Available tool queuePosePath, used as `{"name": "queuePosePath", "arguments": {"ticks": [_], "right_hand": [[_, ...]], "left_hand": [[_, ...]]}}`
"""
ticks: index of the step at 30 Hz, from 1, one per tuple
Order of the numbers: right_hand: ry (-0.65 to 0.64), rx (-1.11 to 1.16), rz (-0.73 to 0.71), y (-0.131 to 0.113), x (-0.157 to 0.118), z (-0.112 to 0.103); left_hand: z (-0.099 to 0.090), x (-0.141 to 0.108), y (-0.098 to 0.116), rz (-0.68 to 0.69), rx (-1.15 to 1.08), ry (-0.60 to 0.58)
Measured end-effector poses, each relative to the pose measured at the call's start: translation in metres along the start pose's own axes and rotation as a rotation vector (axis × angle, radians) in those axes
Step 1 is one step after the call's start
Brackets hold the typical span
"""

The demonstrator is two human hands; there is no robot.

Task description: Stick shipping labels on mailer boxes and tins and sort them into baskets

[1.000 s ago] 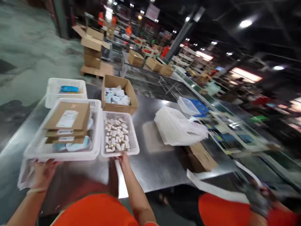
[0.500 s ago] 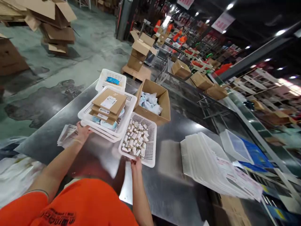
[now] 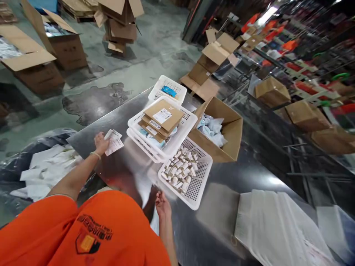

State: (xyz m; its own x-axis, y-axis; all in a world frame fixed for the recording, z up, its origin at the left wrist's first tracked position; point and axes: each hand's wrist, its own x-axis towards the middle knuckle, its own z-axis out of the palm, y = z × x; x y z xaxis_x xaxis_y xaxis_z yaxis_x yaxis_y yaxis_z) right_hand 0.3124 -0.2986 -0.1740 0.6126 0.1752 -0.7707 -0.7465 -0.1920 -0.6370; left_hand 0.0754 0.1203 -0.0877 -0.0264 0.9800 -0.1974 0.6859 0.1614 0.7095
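My left hand (image 3: 101, 144) is at the left edge of a few printed paper slips (image 3: 114, 142), its fingers closed on that edge above the metal table (image 3: 124, 166). My right hand (image 3: 163, 205) is loosely curled, fingers a little apart and holding nothing, just below a white basket (image 3: 198, 184) of small white-labelled rolls or bottles (image 3: 180, 168). Stacked white baskets (image 3: 138, 144) stand between the hands; brown cardboard mailers (image 3: 163, 118) lie in the top one over blue-and-white round packs.
An open carton (image 3: 233, 136) of bagged packs stands behind the baskets. A small white basket (image 3: 180, 96) holds a blue packet. White sheets (image 3: 257, 221) are stacked at right. A lined bin (image 3: 52, 166) of paper stands at left.
Both hands have let go of the baskets. My left hand has moved left to the paper slips; my right hand has drawn back towards me. The view has swung left.
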Motion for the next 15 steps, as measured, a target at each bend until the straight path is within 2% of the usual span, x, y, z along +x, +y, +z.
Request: {"name": "queuePosePath", "arguments": {"ticks": [4,8,12,15], "right_hand": [[-0.058,-0.015,-0.022,-0.011,-0.008,0.018],[-0.085,0.089,0.008,-0.024,-0.013,0.029],[-0.063,0.190,0.092,-0.027,-0.012,0.028],[-0.121,0.160,0.019,-0.020,-0.010,0.021]], "left_hand": [[-0.003,0.018,0.003,0.119,0.167,-0.097],[0.010,0.008,-0.002,0.217,0.350,-0.159],[0.019,-0.003,-0.005,0.257,0.486,-0.169],[0.018,-0.005,-0.001,0.300,0.501,-0.174]]}}
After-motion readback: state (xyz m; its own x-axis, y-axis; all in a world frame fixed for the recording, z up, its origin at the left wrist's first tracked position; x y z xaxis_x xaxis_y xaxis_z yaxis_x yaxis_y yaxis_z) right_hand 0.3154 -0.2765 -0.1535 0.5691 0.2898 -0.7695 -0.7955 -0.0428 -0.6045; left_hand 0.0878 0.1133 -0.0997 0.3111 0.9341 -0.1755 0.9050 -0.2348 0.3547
